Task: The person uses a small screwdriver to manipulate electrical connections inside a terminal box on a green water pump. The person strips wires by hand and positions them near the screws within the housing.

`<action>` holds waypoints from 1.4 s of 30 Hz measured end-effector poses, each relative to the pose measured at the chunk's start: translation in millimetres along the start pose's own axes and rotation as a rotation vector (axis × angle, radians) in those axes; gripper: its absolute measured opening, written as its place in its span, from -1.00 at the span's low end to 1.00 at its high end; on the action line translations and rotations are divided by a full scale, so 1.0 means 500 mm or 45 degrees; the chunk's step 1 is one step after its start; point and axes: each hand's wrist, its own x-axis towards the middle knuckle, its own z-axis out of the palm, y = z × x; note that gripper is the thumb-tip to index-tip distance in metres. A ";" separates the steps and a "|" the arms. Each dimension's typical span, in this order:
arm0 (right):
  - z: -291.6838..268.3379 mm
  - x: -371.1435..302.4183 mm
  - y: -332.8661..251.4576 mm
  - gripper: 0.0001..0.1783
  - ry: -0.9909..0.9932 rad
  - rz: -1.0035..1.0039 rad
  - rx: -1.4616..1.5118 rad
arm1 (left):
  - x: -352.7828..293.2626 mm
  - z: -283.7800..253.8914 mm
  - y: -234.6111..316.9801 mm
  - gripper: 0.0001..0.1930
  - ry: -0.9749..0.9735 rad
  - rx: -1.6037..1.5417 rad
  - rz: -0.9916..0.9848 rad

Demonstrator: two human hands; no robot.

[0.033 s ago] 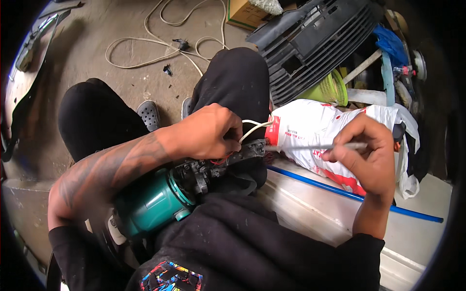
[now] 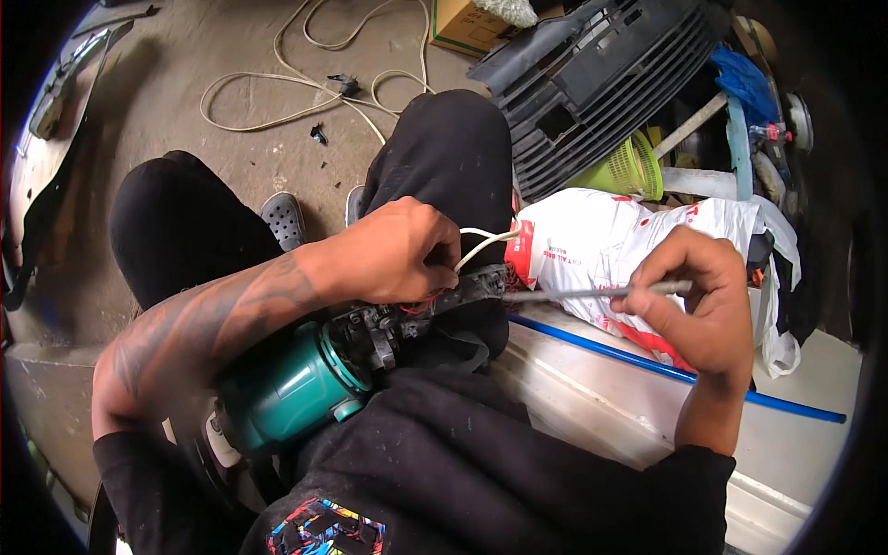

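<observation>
A power tool with a teal motor housing (image 2: 289,382) lies across my lap, its dark handle section (image 2: 472,289) opened so that inner parts and thin red wires show. My left hand (image 2: 407,250) is closed over that opened section, fingertips pinched down and partly hidden. A white cord (image 2: 481,248) comes out beside those fingers and bends right. Between thumb and fingers of my right hand (image 2: 698,301) is a thin grey metal rod (image 2: 583,293), like a screwdriver shaft. Its far tip reaches the end of the opened handle; whether it touches cannot be told.
To the right lie a white and red plastic bag (image 2: 592,231), a blue tube (image 2: 601,348) on a pale panel (image 2: 573,388), a green basket (image 2: 631,171) and a black slatted grille (image 2: 601,83). Cable loops (image 2: 250,79) and a cardboard box (image 2: 458,26) are on the floor ahead.
My right hand has shifted slightly, and the outer end of the rod has moved a little down and left. My left hand and the power tool stay in place.
</observation>
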 end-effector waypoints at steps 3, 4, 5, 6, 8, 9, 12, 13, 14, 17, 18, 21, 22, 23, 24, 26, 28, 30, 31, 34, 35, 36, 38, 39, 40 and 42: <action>-0.009 -0.007 -0.013 -0.90 -0.035 -0.012 -0.085 | 0.000 -0.001 0.004 -0.82 -0.026 -0.006 -0.082; -0.014 -0.011 -0.012 -0.90 -0.066 -0.014 -0.117 | 0.000 0.000 0.002 -0.82 -0.025 -0.015 -0.073; -0.017 -0.012 -0.009 -0.91 -0.081 -0.078 -0.166 | 0.000 0.000 0.001 -0.82 -0.023 -0.023 -0.066; -0.019 -0.010 -0.009 -0.91 -0.076 -0.076 -0.163 | 0.002 0.000 0.002 -0.82 -0.028 -0.021 -0.065; -0.022 -0.002 -0.010 -0.92 -0.282 -0.237 -0.411 | 0.004 -0.001 0.004 -0.81 -0.044 0.047 -0.063; -0.017 -0.003 -0.007 -0.92 -0.280 -0.238 -0.409 | 0.004 -0.001 0.005 -0.81 -0.046 0.049 -0.063; 0.001 -0.005 0.022 -0.81 -0.333 -0.265 -0.663 | 0.004 -0.001 0.004 -0.81 -0.030 0.037 -0.037; 0.004 -0.006 0.036 -0.79 -0.409 -0.226 -0.728 | 0.005 -0.001 0.003 -0.82 -0.034 0.024 -0.039; 0.007 -0.007 0.051 -0.76 -0.485 -0.187 -0.793 | 0.006 -0.001 0.003 -0.82 -0.037 0.010 -0.040; 0.018 -0.016 0.066 -0.83 -0.445 -0.121 -0.748 | 0.008 -0.003 0.006 -0.82 -0.051 -0.017 -0.062; 0.021 -0.016 0.065 -0.83 -0.441 -0.024 -0.704 | 0.008 -0.002 0.004 -0.82 -0.045 -0.021 -0.065; 0.014 -0.031 0.083 -0.82 -0.461 -0.050 -0.827 | 0.009 -0.001 0.001 -0.82 -0.045 0.018 -0.046; 0.017 -0.037 0.089 -0.82 -0.462 -0.049 -0.831 | 0.009 -0.001 0.001 -0.82 -0.041 0.025 -0.046; 0.021 -0.045 0.097 -0.81 -0.573 0.001 -0.906 | 0.009 -0.001 0.001 -0.82 -0.037 0.031 -0.046; 0.027 -0.052 0.102 -0.80 -0.682 0.053 -0.982 | 0.009 0.000 -0.003 -0.82 -0.034 0.030 -0.041; 0.039 -0.061 0.099 -0.79 -0.712 0.174 -0.980 | 0.008 0.003 -0.013 -0.82 -0.031 -0.013 0.011; 0.044 -0.060 0.094 -0.79 -0.650 0.176 -0.846 | 0.008 0.004 -0.010 -0.82 -0.024 -0.007 0.005; 0.044 -0.063 0.100 -0.79 -0.629 0.169 -0.778 | 0.008 0.003 -0.008 -0.83 -0.020 -0.002 0.004; 0.043 -0.066 0.105 -0.79 -0.600 0.165 -0.709 | 0.007 0.002 -0.007 -0.83 -0.024 -0.007 -0.022; 0.056 -0.083 0.152 -0.79 -0.555 -0.040 -0.728 | 0.004 0.001 -0.007 -0.83 -0.023 -0.013 -0.035; 0.058 -0.090 0.149 -0.79 -0.554 -0.039 -0.733 | 0.003 0.000 -0.007 -0.82 -0.020 -0.013 -0.027; 0.067 -0.090 0.134 -0.80 -0.522 0.045 -0.691 | 0.004 0.001 -0.007 -0.82 -0.018 -0.015 -0.029; 0.080 -0.090 0.124 -0.81 -0.494 0.128 -0.651 | 0.007 0.003 -0.007 -0.82 -0.038 -0.014 -0.001; 0.084 -0.090 0.124 -0.81 -0.472 0.116 -0.610 | 0.006 0.002 -0.006 -0.82 -0.037 -0.016 -0.004; 0.088 -0.090 0.125 -0.81 -0.449 0.105 -0.568 | 0.004 0.002 -0.005 -0.82 -0.029 -0.013 -0.020; 0.097 -0.092 0.128 -0.81 -0.487 0.094 -0.595 | 0.004 0.002 -0.004 -0.82 -0.022 -0.012 -0.033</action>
